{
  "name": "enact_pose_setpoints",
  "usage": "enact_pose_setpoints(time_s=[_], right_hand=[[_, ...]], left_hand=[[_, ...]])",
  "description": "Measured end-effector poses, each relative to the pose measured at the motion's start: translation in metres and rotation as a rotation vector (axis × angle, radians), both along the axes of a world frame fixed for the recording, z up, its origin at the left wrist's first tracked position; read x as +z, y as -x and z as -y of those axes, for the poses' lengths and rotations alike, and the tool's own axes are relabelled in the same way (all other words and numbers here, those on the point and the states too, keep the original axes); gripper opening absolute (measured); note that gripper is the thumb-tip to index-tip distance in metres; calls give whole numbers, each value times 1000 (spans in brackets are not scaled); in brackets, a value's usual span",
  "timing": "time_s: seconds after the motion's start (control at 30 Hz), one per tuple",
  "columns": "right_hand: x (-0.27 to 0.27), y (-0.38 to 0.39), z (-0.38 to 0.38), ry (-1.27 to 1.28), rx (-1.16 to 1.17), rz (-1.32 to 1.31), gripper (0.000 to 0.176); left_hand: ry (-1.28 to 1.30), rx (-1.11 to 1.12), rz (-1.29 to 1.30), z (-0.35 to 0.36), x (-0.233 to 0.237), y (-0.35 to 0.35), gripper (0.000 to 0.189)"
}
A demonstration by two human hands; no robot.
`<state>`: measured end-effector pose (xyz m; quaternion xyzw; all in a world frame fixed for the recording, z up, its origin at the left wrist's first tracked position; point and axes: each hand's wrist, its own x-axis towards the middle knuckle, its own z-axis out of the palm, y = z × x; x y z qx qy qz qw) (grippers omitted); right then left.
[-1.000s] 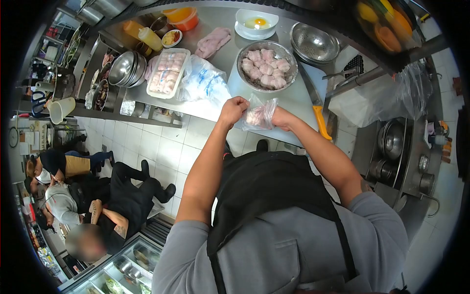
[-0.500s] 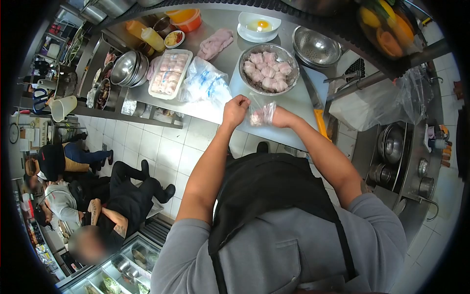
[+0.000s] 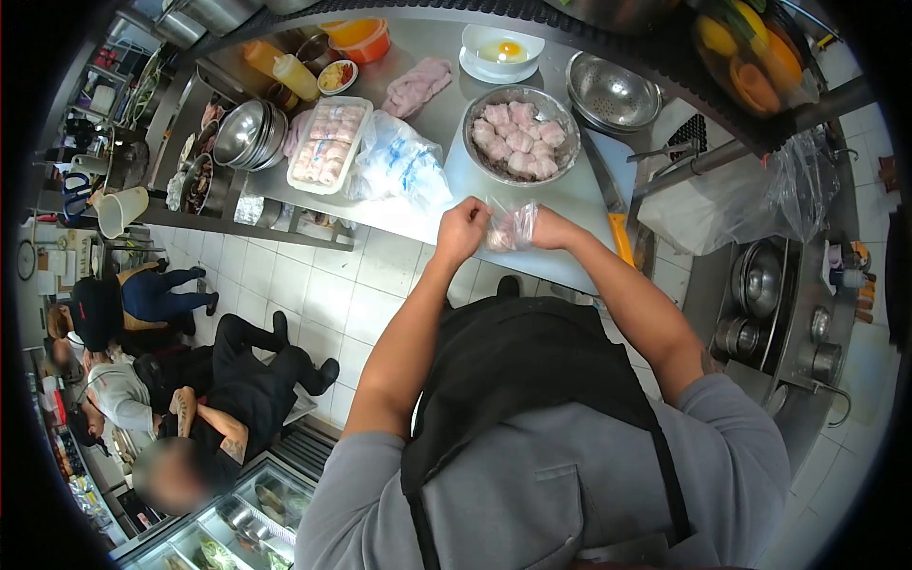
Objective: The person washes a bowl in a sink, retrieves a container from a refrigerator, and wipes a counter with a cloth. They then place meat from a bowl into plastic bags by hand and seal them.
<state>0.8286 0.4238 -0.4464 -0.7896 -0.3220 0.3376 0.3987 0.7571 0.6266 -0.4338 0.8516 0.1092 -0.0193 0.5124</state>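
Observation:
My left hand [image 3: 462,231] pinches the edge of a small clear plastic bag [image 3: 523,226] over the front of the white cutting board [image 3: 587,204]. On the other side, my right hand [image 3: 555,228] is closed on the same bag. Inside the plastic shows a pinkish lump of raw meat [image 3: 500,237]. My right fingertips are partly hidden by the film. Just beyond my hands stands a metal bowl [image 3: 472,160] holding several pale, wrapped meat bundles [image 3: 520,140]. To its right lies a large knife with a yellow handle [image 3: 621,238].
Left on the counter are a white tray of wrapped meat rolls [image 3: 330,142], a crumpled plastic bag [image 3: 399,161] and a pink cloth [image 3: 418,85]. Behind sit a bowl with a raw egg [image 3: 503,52] and a colander [image 3: 616,90]. A shelf [image 3: 608,38] overhangs. Other people [image 3: 256,370] are at left.
Both my hands and the bag have come slightly closer to my body. My left hand has shifted a little right. A person in the background has moved their legs.

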Motion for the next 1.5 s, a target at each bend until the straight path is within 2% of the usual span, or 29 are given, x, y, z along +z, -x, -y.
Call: enact_pose_setpoints(time_s=[0.07, 0.2, 0.3, 0.4, 0.43, 0.53, 0.57, 0.63, 0.73, 0.83, 0.93, 1.0, 1.1, 1.3, 1.4, 1.5], right_hand=[[-7, 0, -1, 11, -5, 37, 29], [2, 4, 0, -49, -68, 29, 29], [11, 7, 4, -98, -104, 27, 29], [3, 11, 9, -135, -173, 6, 26], [1, 14, 10, -149, -201, -8, 25], [8, 18, 6, -125, -194, 39, 24], [1, 18, 6, -138, -158, 76, 23], [-6, 14, 8, -162, -87, 154, 21], [14, 11, 40, -34, -61, -16, 19], [23, 14, 68, -122, -422, -39, 20], [83, 0, 51, -53, -607, 513, 21], [102, -26, 33, 158, -520, 567, 24], [104, -58, -1, 636, -244, 671, 42], [83, -77, -27, 806, -268, 584, 59], [74, -82, -30, 816, -279, 581, 52], [99, -73, -39, 880, -263, 541, 52]], left_hand=[[-41, 77, -53, -1, -2, -12, 29], [-117, 53, 65, -4, -8, -19, 26], [-62, 153, -26, -5, 9, -13, 26], [-4, 287, 106, -8, 0, 3, 28], [-1, 257, 62, -8, 2, 12, 28], [-85, -25, 162, 4, 0, 38, 27], [-157, -98, 109, 8, 4, 41, 27], [-203, -85, 116, 13, 3, 40, 26], [-249, -73, 166, 17, 6, 40, 24], [-283, -120, 169, 15, 8, 42, 22], [-303, -115, 213, 13, 2, 43, 21], [-273, -58, 228, 13, 2, 44, 20], [-186, 42, 192, 11, 9, 45, 19], [-99, 174, 214, -4, 9, 56, 17], [-83, 227, 219, -11, 14, 63, 15], [-96, 259, 233, -14, 17, 67, 14]])
